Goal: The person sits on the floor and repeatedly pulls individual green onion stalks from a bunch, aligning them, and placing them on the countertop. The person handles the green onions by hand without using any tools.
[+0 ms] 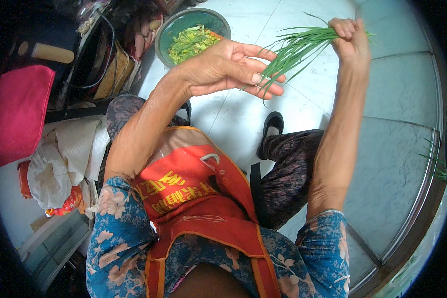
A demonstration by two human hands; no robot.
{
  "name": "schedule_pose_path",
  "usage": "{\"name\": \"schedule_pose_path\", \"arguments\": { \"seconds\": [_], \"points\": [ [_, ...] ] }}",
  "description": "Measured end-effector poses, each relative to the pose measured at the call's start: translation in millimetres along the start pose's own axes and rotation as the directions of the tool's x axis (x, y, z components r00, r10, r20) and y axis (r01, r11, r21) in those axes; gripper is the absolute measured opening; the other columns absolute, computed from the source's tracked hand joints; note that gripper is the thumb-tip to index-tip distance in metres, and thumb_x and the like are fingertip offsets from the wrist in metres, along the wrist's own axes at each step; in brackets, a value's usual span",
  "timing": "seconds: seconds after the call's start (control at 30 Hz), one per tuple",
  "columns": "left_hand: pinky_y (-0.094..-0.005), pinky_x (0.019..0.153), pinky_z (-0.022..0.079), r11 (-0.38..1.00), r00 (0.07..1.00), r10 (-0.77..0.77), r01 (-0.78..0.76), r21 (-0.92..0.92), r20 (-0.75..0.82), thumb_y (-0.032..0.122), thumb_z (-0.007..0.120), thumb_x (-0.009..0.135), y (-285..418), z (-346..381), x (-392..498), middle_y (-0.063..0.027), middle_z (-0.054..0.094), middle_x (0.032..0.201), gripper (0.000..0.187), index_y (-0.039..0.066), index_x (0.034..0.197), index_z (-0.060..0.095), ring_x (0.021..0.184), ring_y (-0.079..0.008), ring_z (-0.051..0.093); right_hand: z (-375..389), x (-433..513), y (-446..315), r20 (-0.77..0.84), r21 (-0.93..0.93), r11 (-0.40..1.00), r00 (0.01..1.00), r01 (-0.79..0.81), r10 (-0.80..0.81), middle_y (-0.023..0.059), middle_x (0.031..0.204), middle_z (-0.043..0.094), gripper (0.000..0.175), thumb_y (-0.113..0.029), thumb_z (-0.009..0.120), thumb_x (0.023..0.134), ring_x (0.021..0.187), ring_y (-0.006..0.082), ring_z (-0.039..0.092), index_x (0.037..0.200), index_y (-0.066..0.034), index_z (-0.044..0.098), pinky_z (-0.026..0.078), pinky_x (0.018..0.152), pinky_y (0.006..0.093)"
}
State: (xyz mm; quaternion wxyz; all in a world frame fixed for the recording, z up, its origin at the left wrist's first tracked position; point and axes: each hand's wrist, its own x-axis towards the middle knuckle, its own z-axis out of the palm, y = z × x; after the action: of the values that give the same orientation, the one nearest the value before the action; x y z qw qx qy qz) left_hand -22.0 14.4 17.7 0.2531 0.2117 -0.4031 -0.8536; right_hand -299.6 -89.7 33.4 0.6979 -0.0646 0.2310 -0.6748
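Observation:
My right hand point(352, 39) is closed around a bunch of long green chives point(305, 43) at the upper right. The leaves hang towards the left, and short ends stick out past the fist. At the leaf tips is my left hand point(242, 70), its fingers spread and slightly curled. Several tips lie across its fingers beside the thumb, without a closed grip. Behind the left hand, a round green basin point(163, 43) stands on the floor. Yellow-green leaf scraps point(190, 44) lie in it, partly hidden by the left hand and wrist.
Pale tiled panels point(398, 156) with metal edging stand close on the right, with loose green leaves point(437, 164) on the edge above. To the left are a bright pink cloth point(22, 111), white plastic bags point(50, 175), a dark cable point(111, 48) and reddish tubers point(139, 43).

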Motion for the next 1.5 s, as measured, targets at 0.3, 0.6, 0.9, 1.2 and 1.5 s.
{"name": "schedule_pose_path", "arguments": {
  "seconds": [0.3,0.6,0.9,1.2,1.5],
  "points": [
    [-0.0416,0.090,0.055,1.000,1.000,0.008,-0.008,-0.018,-0.004,-0.003,0.067,0.081,-4,1,1,-0.0275,0.056,0.123,0.065,-0.011,0.135,0.032,0.105,-0.0374,0.064,1,-4,-2,-0.015,0.001,1.000,0.999,0.030,-0.030,-0.0010,0.054,0.026,0.043,-0.035,0.035,0.104,0.046,0.0106,0.023,0.071,-0.0085,0.037,0.026,0.044,0.0267],
    [-0.0374,0.082,0.058,0.998,0.999,0.015,-0.012,0.066,-0.050,-0.003,0.068,0.079,-5,2,2,-0.0240,0.060,0.119,0.066,-0.010,0.136,0.035,0.094,-0.0291,0.069,0,-4,-3,-0.009,-0.002,0.999,0.999,0.040,-0.040,-0.0010,0.054,0.026,0.042,-0.035,0.035,0.104,0.046,0.0108,0.023,0.072,-0.0085,0.037,0.026,0.044,0.0268],
    [-0.0324,0.078,0.057,0.977,0.986,0.010,0.025,0.213,-0.164,-0.006,0.057,0.080,-9,-1,5,-0.0236,0.058,0.123,0.063,-0.005,0.139,0.036,0.089,-0.0255,0.069,6,-7,-1,0.016,-0.048,0.995,0.996,0.083,-0.083,-0.0009,0.055,0.026,0.041,-0.032,0.034,0.105,0.046,0.0102,0.021,0.071,-0.0088,0.036,0.024,0.042,0.0262],
    [-0.0372,0.089,0.052,0.135,0.788,0.477,0.372,0.918,-0.389,-0.001,0.051,0.085,-17,-50,11,-0.0257,0.058,0.122,0.044,-0.009,0.129,0.049,0.104,-0.0316,0.064,15,-15,2,0.079,-0.102,0.981,0.984,0.167,-0.159,-0.0015,0.057,0.026,0.043,-0.036,0.033,0.105,0.046,0.0100,0.021,0.072,-0.0088,0.036,0.024,0.042,0.0261],
    [-0.0365,0.099,0.042,0.652,0.814,0.489,-0.102,0.751,-0.314,0.044,0.052,0.096,2,-36,15,-0.0174,0.062,0.118,0.053,-0.001,0.123,0.060,0.112,-0.0282,0.057,22,-21,42,0.040,-0.065,0.998,0.999,-0.020,0.023,-0.0018,0.058,0.027,0.030,-0.028,0.045,0.102,0.047,0.0104,0.025,0.084,-0.0042,0.043,0.027,0.046,0.0266]
  ]
}}
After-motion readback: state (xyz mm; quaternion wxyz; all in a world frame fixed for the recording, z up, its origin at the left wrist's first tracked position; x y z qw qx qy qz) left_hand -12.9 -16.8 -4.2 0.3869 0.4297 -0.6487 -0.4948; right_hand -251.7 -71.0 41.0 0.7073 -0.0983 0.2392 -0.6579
